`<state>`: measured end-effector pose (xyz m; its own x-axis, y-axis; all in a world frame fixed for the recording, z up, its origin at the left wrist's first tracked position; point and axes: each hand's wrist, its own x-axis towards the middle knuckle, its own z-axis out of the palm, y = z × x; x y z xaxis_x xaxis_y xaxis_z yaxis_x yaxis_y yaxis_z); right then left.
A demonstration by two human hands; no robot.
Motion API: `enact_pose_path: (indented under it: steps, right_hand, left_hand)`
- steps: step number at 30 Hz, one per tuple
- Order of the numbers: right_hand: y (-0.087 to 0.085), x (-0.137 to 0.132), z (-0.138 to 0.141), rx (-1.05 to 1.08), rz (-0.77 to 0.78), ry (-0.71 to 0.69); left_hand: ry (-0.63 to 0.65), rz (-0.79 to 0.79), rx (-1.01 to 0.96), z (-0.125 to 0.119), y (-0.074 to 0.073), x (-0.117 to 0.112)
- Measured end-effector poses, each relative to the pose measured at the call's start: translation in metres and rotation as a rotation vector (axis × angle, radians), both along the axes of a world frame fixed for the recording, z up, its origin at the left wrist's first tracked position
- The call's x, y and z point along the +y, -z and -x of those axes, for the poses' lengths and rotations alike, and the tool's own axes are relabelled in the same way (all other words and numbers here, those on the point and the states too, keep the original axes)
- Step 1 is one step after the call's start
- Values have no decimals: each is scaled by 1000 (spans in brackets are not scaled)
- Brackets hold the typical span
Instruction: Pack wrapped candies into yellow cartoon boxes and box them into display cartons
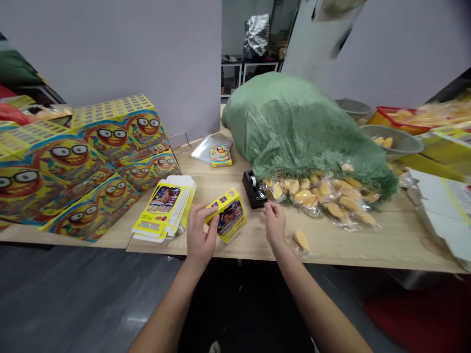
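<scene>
Yellow cardboard box (231,216), one end hidden by left hand (200,233).

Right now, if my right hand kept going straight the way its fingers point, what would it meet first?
Probably the black tape dispenser, just ahead of the fingertips of the right hand. The clear bags of yellow pieces lie right beside it, so depth is hard to judge.

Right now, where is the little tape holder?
In the head view, the black tape dispenser sits on the wooden table, just above and left of the person's right hand, beside the clear bags of yellow pieces under the green sack.
</scene>
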<state>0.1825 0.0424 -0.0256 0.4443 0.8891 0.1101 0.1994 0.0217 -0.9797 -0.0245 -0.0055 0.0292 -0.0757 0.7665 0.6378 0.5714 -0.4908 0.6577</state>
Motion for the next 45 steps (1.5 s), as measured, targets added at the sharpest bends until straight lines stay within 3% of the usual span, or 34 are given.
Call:
enact_pose_path:
  steps: [3,6,8,10,14,21,24,27,30,32,36,38,41,43,45]
  right_hand:
    - [-38,-21,12,116,-80,-115]
    - [-73,-38,33,278,-111,-387]
    - [-85,-44,47,351,-94,-499]
    - [-87,-45,55,381,-84,-519]
    - [-82,-44,60,376,-79,-495]
    - [-75,-46,60,333,18,-446]
    - [-62,-42,51,49,83,-385]
    - [-49,-37,31,-301,23,-252]
    - [-42,-35,7,-373,-3,-436]
    - [-39,-37,-3,-405,-19,-569]
    - [-22,-51,1,-824,-326,-410]
    - [-5,-61,13,-1015,-413,-399]
    - [19,-75,27,-1141,-379,-576]
    - [28,-81,25,-1120,-315,-677]
    - [31,-84,14,-1037,-283,-674]
  left_hand:
    - [-13,-35,151,-3,-6,-2]
    - [-15,-33,218,-10,-6,-6]
    - [-13,-45,232,-14,-7,-7]
    - [-19,-76,228,-16,-7,-9]
    - [-33,-106,283,-15,-4,-13]
    - [3,103,345,-11,-6,-17]
    - [24,99,201,-9,-15,-18]
    - [-17,129,-37,-5,-15,-18]
    - [-26,254,-324,0,-2,-16]
    - [-11,345,-410,5,9,-15]
    - [-42,250,-136,13,19,-19]
    - [64,207,70,15,20,-22]
    - [274,340,406,12,32,-23]
    - [311,448,580,11,48,-21]
    - [300,499,664,10,62,-18]
